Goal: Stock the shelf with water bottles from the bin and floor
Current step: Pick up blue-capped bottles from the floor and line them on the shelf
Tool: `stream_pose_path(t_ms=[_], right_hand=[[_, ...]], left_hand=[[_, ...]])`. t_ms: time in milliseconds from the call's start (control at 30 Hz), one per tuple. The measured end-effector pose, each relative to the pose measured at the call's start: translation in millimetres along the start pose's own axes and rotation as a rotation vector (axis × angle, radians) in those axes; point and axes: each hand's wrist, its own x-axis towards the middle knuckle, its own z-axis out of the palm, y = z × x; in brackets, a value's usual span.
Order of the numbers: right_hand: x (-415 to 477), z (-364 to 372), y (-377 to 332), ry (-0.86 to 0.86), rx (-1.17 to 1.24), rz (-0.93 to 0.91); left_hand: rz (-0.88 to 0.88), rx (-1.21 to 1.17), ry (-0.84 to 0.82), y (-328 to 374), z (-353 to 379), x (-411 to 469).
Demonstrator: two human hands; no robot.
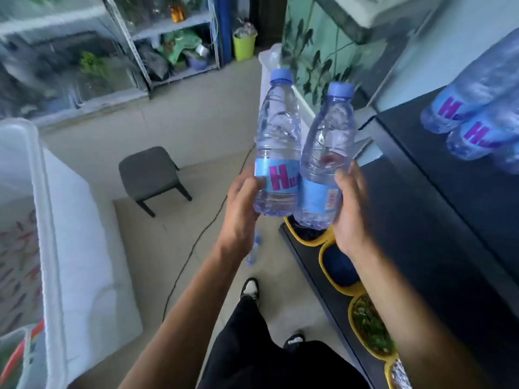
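Head view: white bin (42, 209) at far left, grey stool (151, 175) on the floor. My left hand (241, 209) wraps one bottle (276, 153), fingers curled round its label. Touching it, a second bottle (323, 164) sits in my right hand (351, 211), fingers pressed along its side. Stocked bottles (474, 113) lie on the dark shelf (421, 169).

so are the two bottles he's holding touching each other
Touching. The head view shows the left bottle pressed against the right bottle along their labelled sides, with no gap between them.
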Motion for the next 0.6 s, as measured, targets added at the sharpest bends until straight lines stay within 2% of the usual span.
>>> stream_pose_path(t_ms=[67, 133, 267, 367, 533, 600], right_hand=[[-12.9, -18.7, -17.8, 0.108, 0.068, 0.038], [-28.4, -37.1, -38.8, 0.146, 0.118, 0.051], [-53.8, -81.0, -81.6, 0.216, 0.063, -0.129], [-64.7, -120.7, -108.4, 0.243, 0.019, -0.226], [-62.2, -175.9, -128.5, 0.4, -0.039, -0.312], [-55.8, -191.9, -131.1, 0.47, -0.079, -0.333]], left_hand=[[-0.006, -0.004, -0.083, 13.3, 33.7, -8.3], [0.03, 0.01, -0.149, 22.3, 67.3, -18.6], [0.117, 0.148, -0.282, 23.5, 129.5, -40.6], [0.112, 0.186, -0.384, 14.0, 169.2, -48.4], [0.129, 0.316, -0.622, 3.1, 223.3, -41.0], [0.126, 0.361, -0.643, -4.7, 238.6, -25.5]])
